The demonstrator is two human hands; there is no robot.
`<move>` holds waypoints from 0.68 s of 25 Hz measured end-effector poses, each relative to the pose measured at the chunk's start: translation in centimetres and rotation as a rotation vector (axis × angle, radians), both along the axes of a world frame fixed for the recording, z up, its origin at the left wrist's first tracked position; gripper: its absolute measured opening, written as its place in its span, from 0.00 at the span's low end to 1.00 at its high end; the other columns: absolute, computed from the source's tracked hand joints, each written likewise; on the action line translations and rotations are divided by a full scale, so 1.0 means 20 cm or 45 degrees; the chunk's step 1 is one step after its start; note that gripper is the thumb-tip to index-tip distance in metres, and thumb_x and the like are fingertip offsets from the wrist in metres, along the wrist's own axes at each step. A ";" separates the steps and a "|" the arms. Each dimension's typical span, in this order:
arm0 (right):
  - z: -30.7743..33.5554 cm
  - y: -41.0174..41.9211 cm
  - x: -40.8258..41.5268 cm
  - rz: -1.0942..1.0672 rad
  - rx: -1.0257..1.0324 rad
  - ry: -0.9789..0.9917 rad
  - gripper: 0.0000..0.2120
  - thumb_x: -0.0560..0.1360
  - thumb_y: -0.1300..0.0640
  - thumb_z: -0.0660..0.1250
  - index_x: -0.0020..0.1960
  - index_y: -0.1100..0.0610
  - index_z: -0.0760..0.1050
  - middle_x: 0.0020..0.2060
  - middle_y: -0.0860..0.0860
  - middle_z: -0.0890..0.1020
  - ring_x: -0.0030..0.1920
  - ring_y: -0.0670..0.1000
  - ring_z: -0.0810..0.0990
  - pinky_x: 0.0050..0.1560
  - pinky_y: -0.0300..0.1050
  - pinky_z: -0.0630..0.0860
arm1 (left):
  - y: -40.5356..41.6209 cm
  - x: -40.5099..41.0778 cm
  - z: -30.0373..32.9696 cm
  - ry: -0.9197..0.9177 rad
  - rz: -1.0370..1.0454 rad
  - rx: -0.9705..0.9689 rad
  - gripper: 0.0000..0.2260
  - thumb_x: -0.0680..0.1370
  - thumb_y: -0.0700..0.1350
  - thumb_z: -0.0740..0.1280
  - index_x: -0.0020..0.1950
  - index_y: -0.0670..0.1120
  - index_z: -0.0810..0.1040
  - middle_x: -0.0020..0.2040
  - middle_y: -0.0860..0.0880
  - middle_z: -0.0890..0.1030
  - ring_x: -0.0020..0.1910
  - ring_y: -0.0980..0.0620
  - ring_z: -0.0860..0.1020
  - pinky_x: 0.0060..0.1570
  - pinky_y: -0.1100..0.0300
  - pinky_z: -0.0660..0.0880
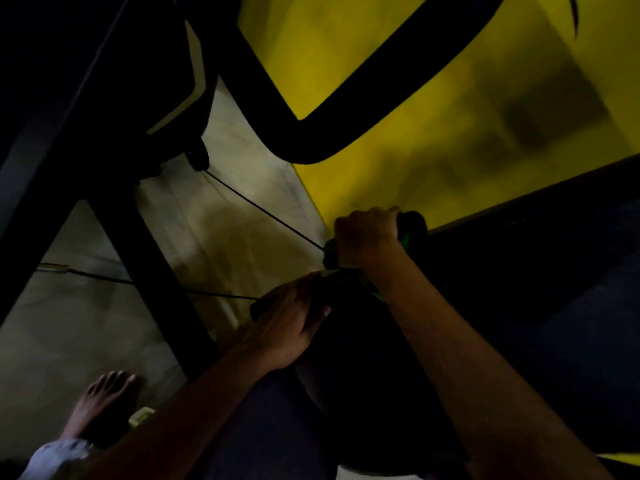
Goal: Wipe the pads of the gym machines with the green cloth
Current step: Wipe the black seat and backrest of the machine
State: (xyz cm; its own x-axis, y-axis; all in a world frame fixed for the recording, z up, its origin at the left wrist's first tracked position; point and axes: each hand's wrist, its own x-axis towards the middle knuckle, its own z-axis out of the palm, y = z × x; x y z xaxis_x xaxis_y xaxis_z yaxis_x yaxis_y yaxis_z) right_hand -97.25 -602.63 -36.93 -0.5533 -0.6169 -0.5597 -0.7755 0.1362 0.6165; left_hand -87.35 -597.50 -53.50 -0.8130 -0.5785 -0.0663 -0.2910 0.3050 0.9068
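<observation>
The scene is dark. My right hand (pixel 367 237) grips the green cloth (pixel 410 233), bunched in my fist, against the upper end of a black machine pad (pixel 381 393). A strip of the cloth shows green below my wrist. My left hand (pixel 294 323) rests on the left side of the same dark pad, fingers stretched along it with the thumb apart. Most of the pad's surface is lost in shadow.
Black frame bars (pixel 149 271) of the machine cross the left half. A curved black tube (pixel 304 140) stands before a yellow wall (pixel 433 133). Thin cables (pixel 259 209) run over the pale floor (pixel 86 323). My bare foot (pixel 104 407) stands at the lower left.
</observation>
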 end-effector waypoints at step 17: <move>0.26 0.09 -0.15 0.081 -0.209 0.407 0.18 0.80 0.49 0.56 0.66 0.55 0.71 0.64 0.59 0.73 0.66 0.65 0.67 0.68 0.66 0.56 | -0.05 -0.12 0.13 0.055 -0.003 0.008 0.42 0.71 0.74 0.40 0.73 0.48 0.64 0.68 0.50 0.70 0.67 0.51 0.69 0.64 0.60 0.65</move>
